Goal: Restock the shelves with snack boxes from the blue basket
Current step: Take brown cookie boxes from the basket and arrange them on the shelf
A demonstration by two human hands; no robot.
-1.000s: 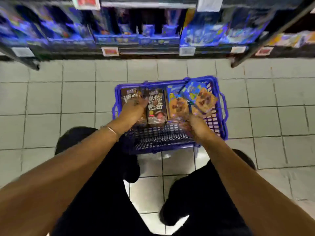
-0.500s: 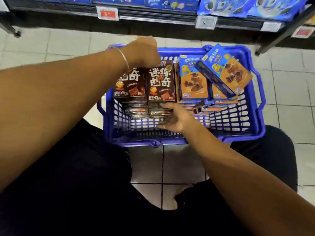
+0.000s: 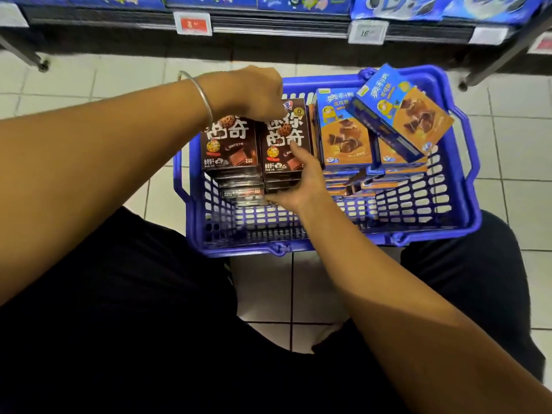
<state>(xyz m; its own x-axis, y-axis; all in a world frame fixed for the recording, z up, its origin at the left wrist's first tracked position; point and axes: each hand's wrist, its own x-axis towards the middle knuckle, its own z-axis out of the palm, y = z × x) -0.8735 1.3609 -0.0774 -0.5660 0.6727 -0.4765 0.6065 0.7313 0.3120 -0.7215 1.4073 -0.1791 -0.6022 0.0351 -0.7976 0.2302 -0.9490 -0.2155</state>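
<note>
I see the blue basket (image 3: 239, 249) on the tiled floor (image 3: 89, 85) at centre frame, just below the shelf (image 3: 277, 29) that runs along the top edge. In its left half stand two stacks of brown boxes (image 3: 230, 144), side by side and touching. To their right are stacks of blue-and-orange boxes (image 3: 346, 138), with one loose box (image 3: 400, 112) lying tilted across the top of them towards the upper right. My left hand (image 3: 251, 94), with a thin metal bracelet (image 3: 206, 100) on the wrist, comes in from the left. Its fingers are curled down over the far top edge of the brown boxes, and the fingertips are hidden behind them. My right hand (image 3: 298, 180) grips the right-hand brown stack, its thumb lying on the top box's face and its fingers wrapped round the near side lower down. A red price tag (image 3: 192, 24) and a white one (image 3: 368, 32) hang on the shelf edge. Black trousers (image 3: 119, 294) fill the bottom of the frame.
</note>
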